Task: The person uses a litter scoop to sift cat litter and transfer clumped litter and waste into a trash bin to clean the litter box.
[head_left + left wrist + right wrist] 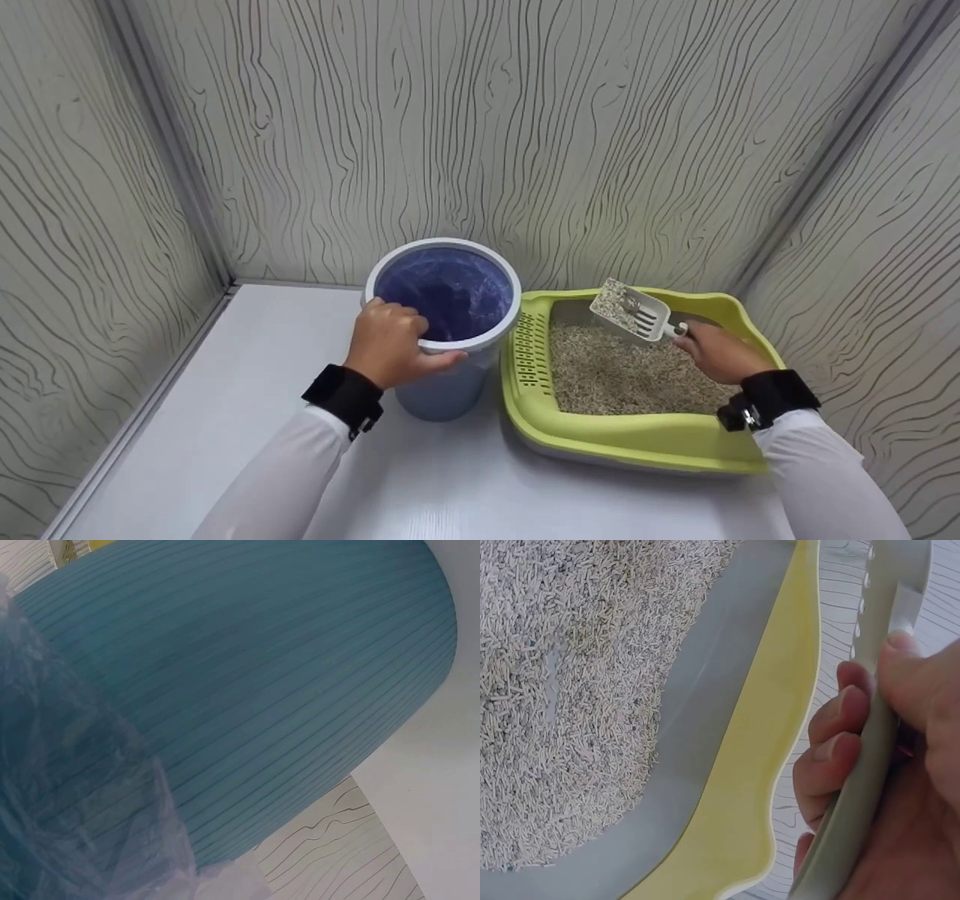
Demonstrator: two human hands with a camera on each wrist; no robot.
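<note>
My left hand (390, 341) grips the near-left rim of a blue waste bin (442, 397), thumb outside and fingers over the edge. A bluish plastic bag (480, 292) lines the bin; in the left wrist view the clear bag (82, 787) hangs down over the ribbed bin wall (277, 675). On the right, my right hand (724, 352) holds a pale slotted litter scoop (656, 319) by its handle, above the litter box. Pellet litter lies in the scoop's pan. Fingers and thumb wrap the scoop handle (859, 795) in the right wrist view.
A yellow-green litter box (630, 435) with a grey base stands right beside the bin, holding a bed of pellet litter (637, 379). Both stand on a white table (285, 360). Wood-patterned panels (465, 127) enclose the table at the back and both sides.
</note>
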